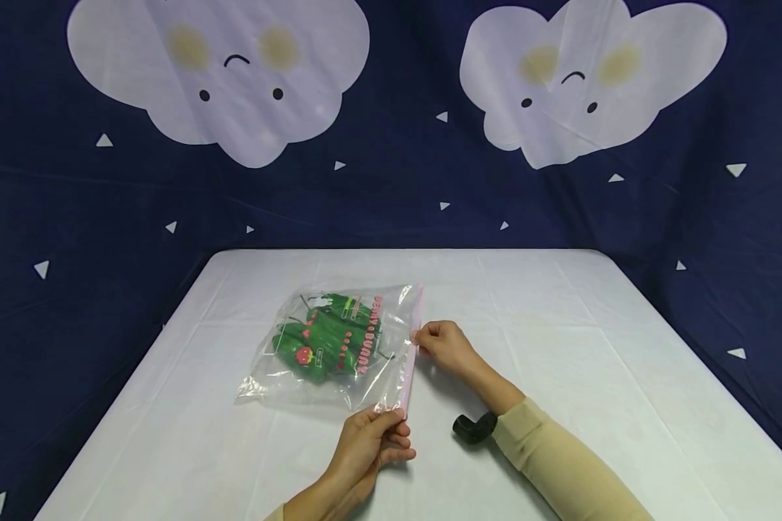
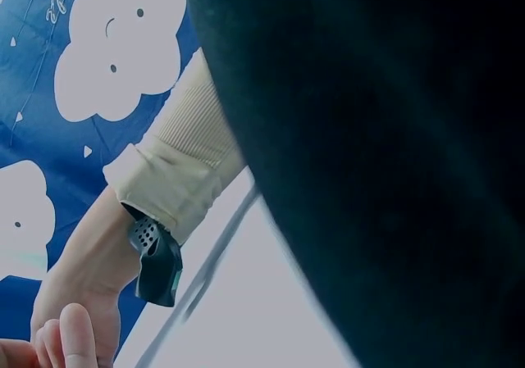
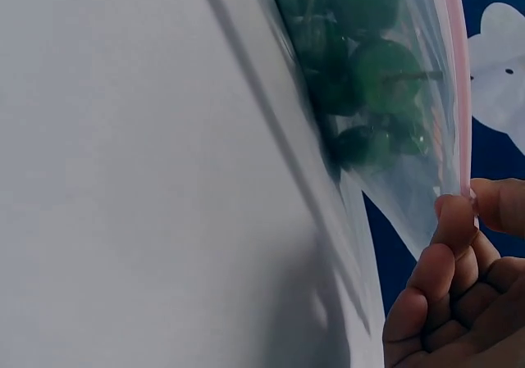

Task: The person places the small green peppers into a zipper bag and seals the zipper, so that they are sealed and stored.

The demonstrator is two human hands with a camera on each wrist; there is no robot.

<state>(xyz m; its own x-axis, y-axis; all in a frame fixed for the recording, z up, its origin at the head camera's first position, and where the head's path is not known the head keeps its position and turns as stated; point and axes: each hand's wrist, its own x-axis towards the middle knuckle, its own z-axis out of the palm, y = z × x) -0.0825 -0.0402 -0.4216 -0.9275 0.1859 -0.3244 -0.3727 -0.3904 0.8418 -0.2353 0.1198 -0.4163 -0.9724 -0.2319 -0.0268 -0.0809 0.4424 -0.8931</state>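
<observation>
A clear zip bag (image 1: 391, 297) with red and pink print lies on the white table, its pink zip strip (image 1: 407, 380) on the right side. Inside are several green peppers (image 1: 329, 336) with thin stems. My left hand (image 1: 368, 445) pinches the near end of the strip between thumb and forefinger, its other fingers loosely bent. Farther up the same strip, my right hand (image 1: 450, 349) pinches the edge. The right wrist view shows that right hand (image 3: 459, 290) with thumb and forefinger together on the pink edge, the bag's opening side raised above the table.
White cloth covers the table (image 1: 560, 376). A dark blue backdrop (image 1: 397, 195) with pale clouds and small triangles hangs behind it. A black wrist device (image 1: 474, 428) sits by the right cuff. Something dark and blurred fills the right side of the left wrist view.
</observation>
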